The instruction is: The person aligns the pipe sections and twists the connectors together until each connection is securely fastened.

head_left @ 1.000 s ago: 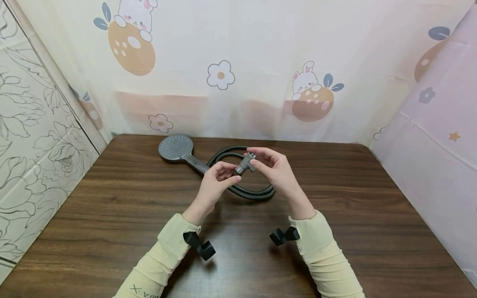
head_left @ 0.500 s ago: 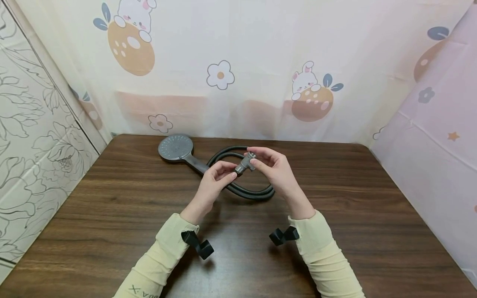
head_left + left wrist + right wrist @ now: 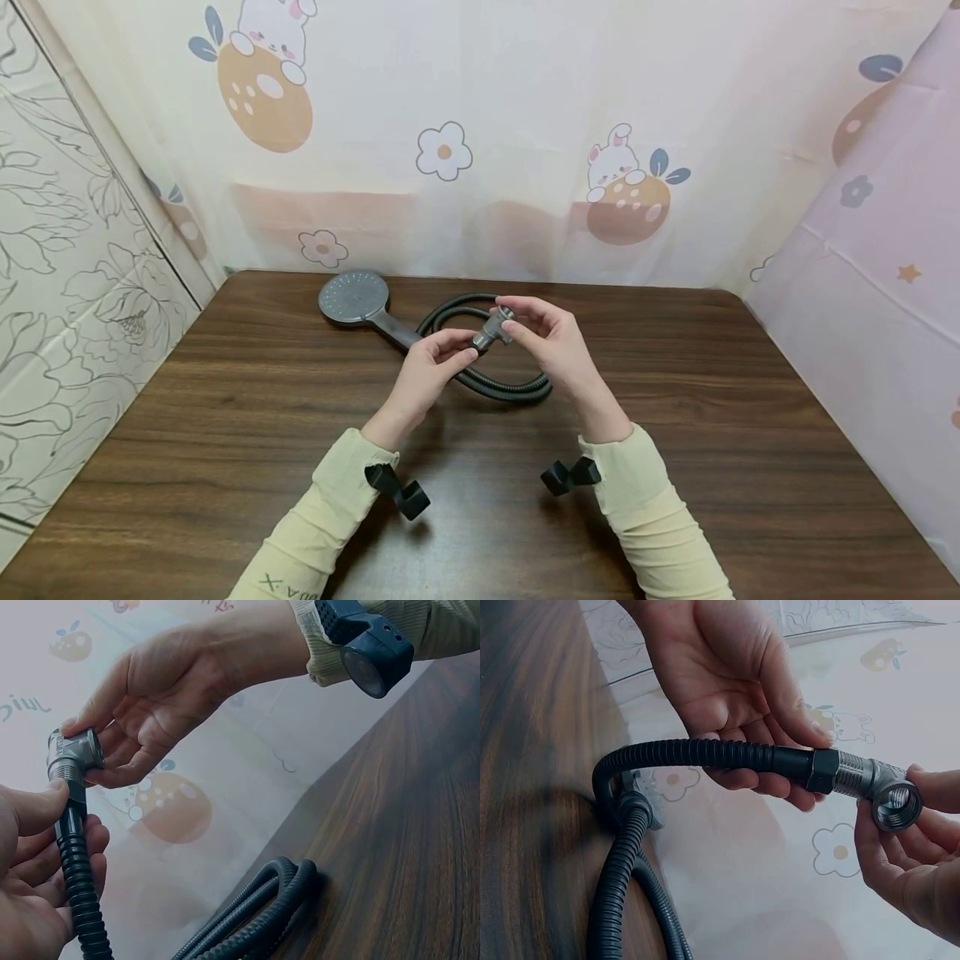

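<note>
A small silver threaded tee fitting (image 3: 489,331) is pinched between thumb and fingers of my right hand (image 3: 557,346). My left hand (image 3: 422,375) grips the black hex nut (image 3: 824,771) at the end of a shower hose (image 3: 682,753), thumb on top and fingers beneath. Nut and fitting meet in line, with a band of bare threads showing between the nut and the fitting's body in the right wrist view. An open threaded port of the fitting faces that camera. Both hands are raised above the table.
Behind the hands, the rest of the black hose lies coiled on the brown wooden table (image 3: 225,467). A grey shower head (image 3: 354,297) lies face up at the back left. A patterned curtain (image 3: 525,100) hangs right behind the table's far edge.
The left thumb and fingers have shifted slightly left and resettled on the hose nut. My right hand stays almost still with the tee fitting.
</note>
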A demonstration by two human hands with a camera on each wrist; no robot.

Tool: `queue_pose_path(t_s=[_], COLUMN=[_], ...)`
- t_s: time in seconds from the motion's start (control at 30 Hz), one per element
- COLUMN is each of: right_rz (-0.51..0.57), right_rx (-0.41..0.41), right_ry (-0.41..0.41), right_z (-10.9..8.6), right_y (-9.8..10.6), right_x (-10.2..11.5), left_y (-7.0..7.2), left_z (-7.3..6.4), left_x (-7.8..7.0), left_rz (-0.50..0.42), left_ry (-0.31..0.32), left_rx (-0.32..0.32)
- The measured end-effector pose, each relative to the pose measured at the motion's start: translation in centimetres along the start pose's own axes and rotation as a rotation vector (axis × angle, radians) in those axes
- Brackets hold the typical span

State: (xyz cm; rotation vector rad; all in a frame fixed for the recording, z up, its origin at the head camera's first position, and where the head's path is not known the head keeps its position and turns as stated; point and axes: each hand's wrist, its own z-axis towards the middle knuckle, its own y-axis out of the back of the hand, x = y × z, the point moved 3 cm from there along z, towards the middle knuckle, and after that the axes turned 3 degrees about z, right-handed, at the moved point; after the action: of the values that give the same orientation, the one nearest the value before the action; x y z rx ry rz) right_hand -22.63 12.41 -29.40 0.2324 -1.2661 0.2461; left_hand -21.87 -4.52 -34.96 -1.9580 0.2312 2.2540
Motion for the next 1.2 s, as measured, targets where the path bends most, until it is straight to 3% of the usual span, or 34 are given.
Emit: queue_pose_path(t_s=[0.37, 1.2], right_rz=[-0.015, 0.026], right_rx=[-0.008, -0.055], right_ry=[0.020, 0.021], right_z=[-0.04, 0.06], right_y=[0.02, -0.57], right_x=[-0.22, -0.71], left_y=[0.03, 0.17], left_z=[-0.12, -0.14], left_x=[-0.06, -0.33], left_rz=[-0.049, -0.035], left_ry=[-0.020, -0.037], left_rx=[-0.057, -0.155])
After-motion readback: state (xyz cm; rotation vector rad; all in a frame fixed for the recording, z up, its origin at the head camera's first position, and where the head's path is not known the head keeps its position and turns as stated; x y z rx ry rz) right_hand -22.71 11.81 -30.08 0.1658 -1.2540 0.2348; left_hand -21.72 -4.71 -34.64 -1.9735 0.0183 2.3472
